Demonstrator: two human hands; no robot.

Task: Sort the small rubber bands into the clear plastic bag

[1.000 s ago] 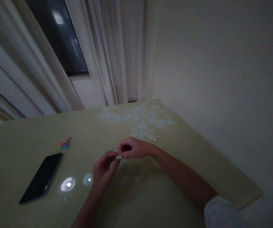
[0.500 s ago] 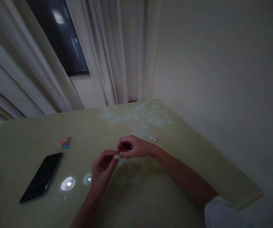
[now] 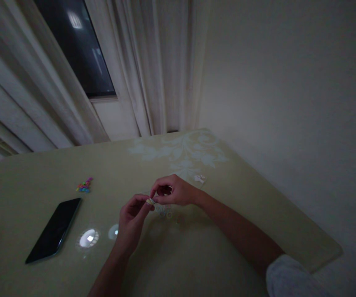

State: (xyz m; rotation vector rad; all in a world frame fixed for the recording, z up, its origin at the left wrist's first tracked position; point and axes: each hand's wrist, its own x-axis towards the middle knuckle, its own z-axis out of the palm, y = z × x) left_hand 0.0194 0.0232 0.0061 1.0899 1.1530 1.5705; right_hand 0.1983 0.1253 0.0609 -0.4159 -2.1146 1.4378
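Above the table, my left hand pinches a small bundle of pale yellow and whitish bands between thumb and fingers. My right hand meets it from the right, thumb and fingertips closed on the bundle's other side. The bands look like little elastic hair ties, but they are too small to be certain. Just below the fingers, several thin loose rings in pale colours lie on the tabletop. Part of a clear sheet or bag shows behind my hands, mostly covered by them.
A black phone lies on the glossy table at left. Beyond it sits a heap of small bright-coloured pieces. A small whitish item rests past my right wrist. Curtains hang behind the table, and a wall borders its right side.
Both hands have shifted slightly to the left with the bundle between them. The bundle has turned a little in the fingertips, and more of the loose rings shows below.
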